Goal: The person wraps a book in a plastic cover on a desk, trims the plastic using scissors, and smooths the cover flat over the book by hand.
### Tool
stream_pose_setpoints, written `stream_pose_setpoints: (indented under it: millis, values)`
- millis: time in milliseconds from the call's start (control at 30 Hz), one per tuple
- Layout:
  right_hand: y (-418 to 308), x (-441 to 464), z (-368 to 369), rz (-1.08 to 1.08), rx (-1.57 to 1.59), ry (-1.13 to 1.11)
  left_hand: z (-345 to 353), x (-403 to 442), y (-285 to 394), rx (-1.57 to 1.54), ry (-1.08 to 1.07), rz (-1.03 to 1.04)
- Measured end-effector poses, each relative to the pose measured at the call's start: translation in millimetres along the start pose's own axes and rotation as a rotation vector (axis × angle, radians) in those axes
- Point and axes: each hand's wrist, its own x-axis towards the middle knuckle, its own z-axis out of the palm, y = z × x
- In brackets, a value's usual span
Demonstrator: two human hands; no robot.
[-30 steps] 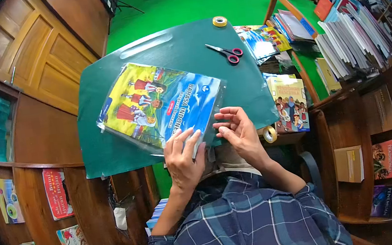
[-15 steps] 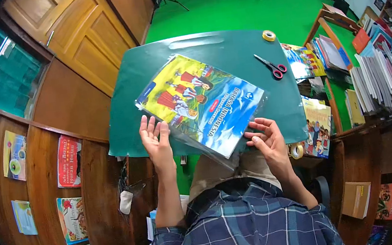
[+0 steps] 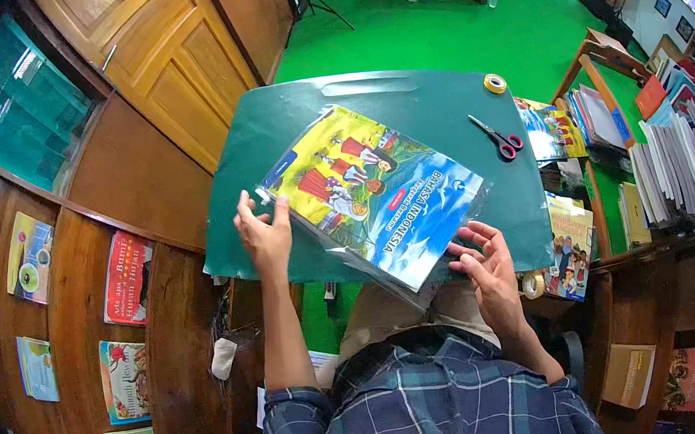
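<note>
Head camera view is showing a green-topped table [image 3: 268, 136], and lying aslant on it is a blue-and-yellow paperback book [image 3: 380, 200] titled "Bahasa Indonesia", its lettering running upside down to the wearer. Loose clear plastic film [image 3: 360, 269] is sticking out past the book's lower edges, its lowest corner reaching the table's near edge.

The left hand [image 3: 265, 237] is hovering over the table's left part, half open with fingers bent and thumb raised, coming up to the book's left corner; whether it is gripping the film there, one cannot tell. The right hand [image 3: 491, 269] is facing it at the table's near right edge, partly open, fingers spread and loosely curled, fingertips meeting or nearly meeting the book's lower right side.

Scissors with dark-and-red handles [image 3: 498, 139] are lying open on the table's right side, and a yellow roll of tape [image 3: 495, 83] is sitting at its far right corner. A second, pale yellow tape roll [image 3: 534, 284] is resting just off its near right corner, beside an illustrated tan-covered book [image 3: 573, 243].
</note>
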Motion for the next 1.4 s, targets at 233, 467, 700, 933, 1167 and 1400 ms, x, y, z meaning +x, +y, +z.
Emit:
stream_pose_setpoints:
  millis: [233,467,700,933,1167,1400]
  values:
    - [3,1,-2,0.002,0.032,-0.019,-1,43,-12,-0.033,-0.140,-0.034]
    - [5,1,-3,0.000,0.039,-0.021,0,53,-5,0.133,-0.117,0.107]
    - [0,-1,-3,0.005,0.042,-0.024,-12,66,3,0.102,-0.225,0.056]
    - [-4,-1,0,0.025,0.029,-0.013,-23,80,-19,-0.139,-0.420,0.072]
    - [-2,0,0,0.020,0.016,-0.014,-26,89,-26,-0.268,-0.547,0.053]
    - [-2,-1,0,0.013,0.006,-0.026,-33,79,-21,0.009,-0.487,0.348]
